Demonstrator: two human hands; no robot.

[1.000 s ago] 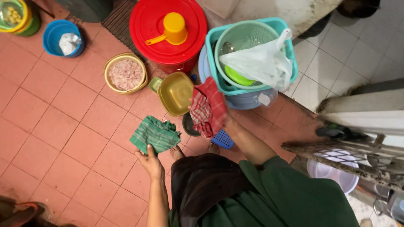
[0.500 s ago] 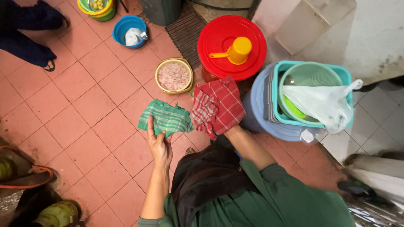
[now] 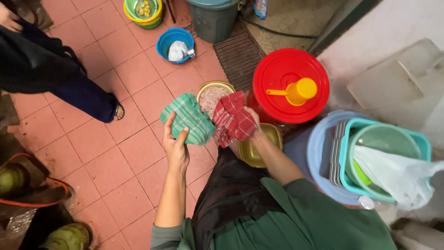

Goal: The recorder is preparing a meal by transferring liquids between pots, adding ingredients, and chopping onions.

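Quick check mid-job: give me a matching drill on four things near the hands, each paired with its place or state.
Things:
1. green cloth
2. red checked cloth
3. yellow scoop
4. blue bowl

Places:
A. on the red lid
B. in the right hand
C. on the floor, holding a white bag
D. in the left hand

Pairs: 1-D, 2-B, 3-A, 4-C

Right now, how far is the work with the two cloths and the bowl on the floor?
Done: each cloth is picked up, the green striped cloth in the left hand and the red checked cloth in the right hand. In hand: both are held above the bowl of pinkish food. Left: the bowl is on the tiled floor, not gripped.
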